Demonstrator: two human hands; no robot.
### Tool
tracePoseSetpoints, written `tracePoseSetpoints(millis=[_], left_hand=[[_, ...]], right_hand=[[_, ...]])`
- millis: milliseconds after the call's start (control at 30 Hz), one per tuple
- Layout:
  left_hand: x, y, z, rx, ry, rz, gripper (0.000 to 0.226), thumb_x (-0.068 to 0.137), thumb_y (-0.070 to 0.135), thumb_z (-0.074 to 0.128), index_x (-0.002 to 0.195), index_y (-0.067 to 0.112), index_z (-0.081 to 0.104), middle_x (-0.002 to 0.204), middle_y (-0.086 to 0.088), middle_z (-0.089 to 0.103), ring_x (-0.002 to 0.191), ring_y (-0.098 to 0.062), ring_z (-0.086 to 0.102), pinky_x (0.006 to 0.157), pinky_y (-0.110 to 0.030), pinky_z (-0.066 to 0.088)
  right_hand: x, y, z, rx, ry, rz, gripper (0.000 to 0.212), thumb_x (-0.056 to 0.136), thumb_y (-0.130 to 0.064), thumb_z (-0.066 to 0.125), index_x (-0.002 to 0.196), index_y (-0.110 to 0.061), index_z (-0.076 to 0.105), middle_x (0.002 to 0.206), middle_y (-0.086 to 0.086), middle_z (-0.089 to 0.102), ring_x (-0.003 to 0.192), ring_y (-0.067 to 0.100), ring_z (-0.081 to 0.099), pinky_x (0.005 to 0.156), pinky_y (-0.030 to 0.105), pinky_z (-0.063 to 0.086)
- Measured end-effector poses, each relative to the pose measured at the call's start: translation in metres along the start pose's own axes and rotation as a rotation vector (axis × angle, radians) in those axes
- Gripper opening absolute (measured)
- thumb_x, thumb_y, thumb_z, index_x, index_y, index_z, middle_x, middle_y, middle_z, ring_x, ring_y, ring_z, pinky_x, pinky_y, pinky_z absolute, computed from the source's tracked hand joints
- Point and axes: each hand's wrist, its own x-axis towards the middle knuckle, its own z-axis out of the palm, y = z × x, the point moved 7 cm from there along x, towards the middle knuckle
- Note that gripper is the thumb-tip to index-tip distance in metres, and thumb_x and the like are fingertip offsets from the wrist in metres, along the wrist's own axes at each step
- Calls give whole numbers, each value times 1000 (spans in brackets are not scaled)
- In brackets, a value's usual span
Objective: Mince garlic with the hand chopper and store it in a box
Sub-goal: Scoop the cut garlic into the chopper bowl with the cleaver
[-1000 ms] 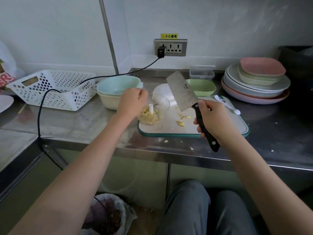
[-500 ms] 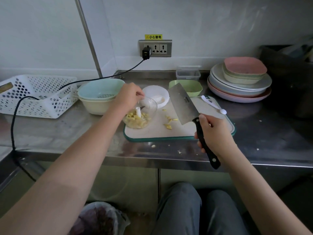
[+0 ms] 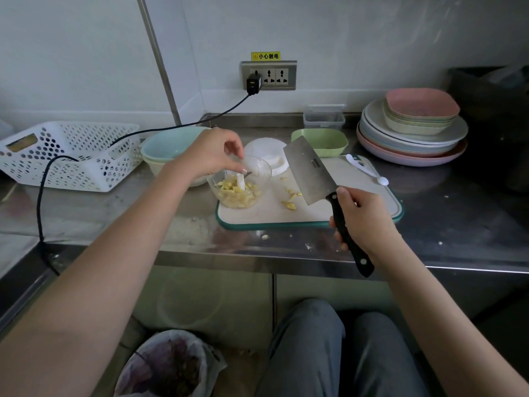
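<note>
Head view showed the right hand (image 3: 363, 222) with its grip wrapped round a cleaver (image 3: 310, 171) handle, blade raised over the cutting board (image 3: 357, 207) on the desk (image 3: 128, 222). Further in, the left hand (image 3: 211, 156) hovered, fingers loosely curled, over the clear chopper bowl (image 3: 240, 186) of garlic pieces (image 3: 237, 194). The bowl looked light, rigid and slippery; best held by its wall. The storage box (image 3: 324, 117) sat by the wall.

Steel counter (image 3: 458, 224) dull-glossy; clear plastic chopper bowl (image 3: 262, 170); perforated plastic basket (image 3: 71, 156).
</note>
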Motion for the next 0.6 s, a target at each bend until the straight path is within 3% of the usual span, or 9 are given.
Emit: tracePoseSetpoints(millis=[100,200,300,433,533,600], left_hand=[[0,-3,1,48,-19,-10,12,66,20,86,70,18,75,80,2,68,81,-13,60,71,-23,43],[0,-5,2,132,-141,3,12,75,16,79,86,19,78,117,0,67,113,-16,57,95,-26,37],[-1,-3,-3,176,-198,7,24,85,6,69,104,19,74,138,-4,54,127,-18,47,103,-24,30],[-3,15,-14,131,-38,31,34,89,-1,60,115,18,70,137,-2,55,128,-18,47,102,-20,28],[-3,24,-6,241,-72,39,19,83,17,71,102,20,75,128,2,61,120,-19,53,102,-32,39],[-2,23,-7,362,-59,36,28,82,20,73,109,22,72,133,2,58,124,-23,49,103,-39,38]], right_hand=[[0,2,-2,-26,1,-32,24,102,-29,35,103,-21,58,69,13,58,42,20,49,36,24,41],[0,4,-4,-35,4,-29,23,102,-29,35,100,-21,55,67,13,59,40,19,49,36,23,40],[0,6,-6,-54,11,-30,24,102,-29,34,101,-20,56,67,13,58,41,20,49,36,24,41],[-1,6,-11,-101,41,-52,26,102,-27,34,105,-21,59,68,15,57,40,20,49,35,23,40],[-1,8,-18,-135,63,-44,28,102,-26,34,111,-21,60,67,14,57,41,21,49,36,23,40],[-3,10,-22,-143,70,-36,28,102,-27,34,113,-22,59,67,13,58,42,20,49,36,22,40]])
